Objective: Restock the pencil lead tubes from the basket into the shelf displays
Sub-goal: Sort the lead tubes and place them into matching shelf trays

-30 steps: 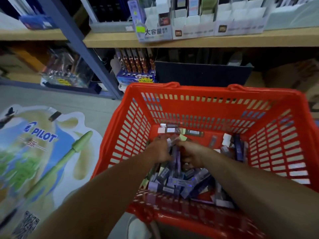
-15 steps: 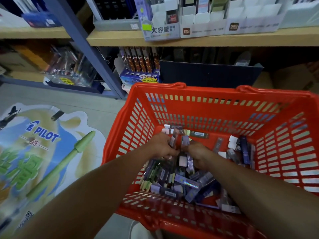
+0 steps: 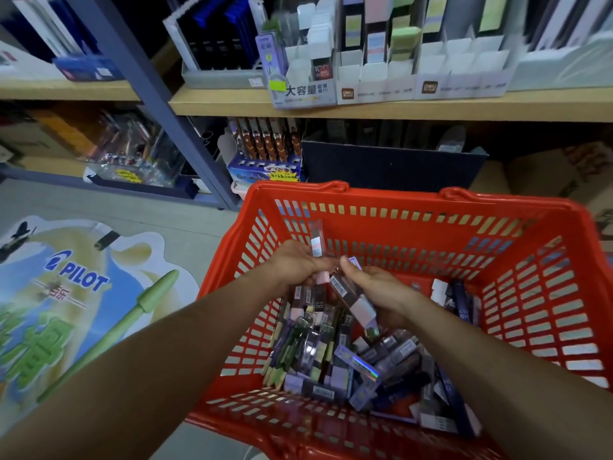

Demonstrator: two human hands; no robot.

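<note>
Tubes (image 3: 331,360) of pencil lead lie heaped in the near half of the red basket (image 3: 398,199). They are flat clear cases with dark bodies and lilac, pale green or white ends, and some flash a holographic strip. Above the basket's middle my left hand (image 3: 295,270) clutches a small bunch of them, one pastel-labelled case sticking up past my fingers. My right hand (image 3: 378,290) grips another case, its pale end tilted down at the heap. I judge I am gathering a handful, not yet shelving. Next I must carry it beyond the basket's far rim, up to the cardboard shelf displays (image 3: 374,74), matching each case to its slot.
</note>
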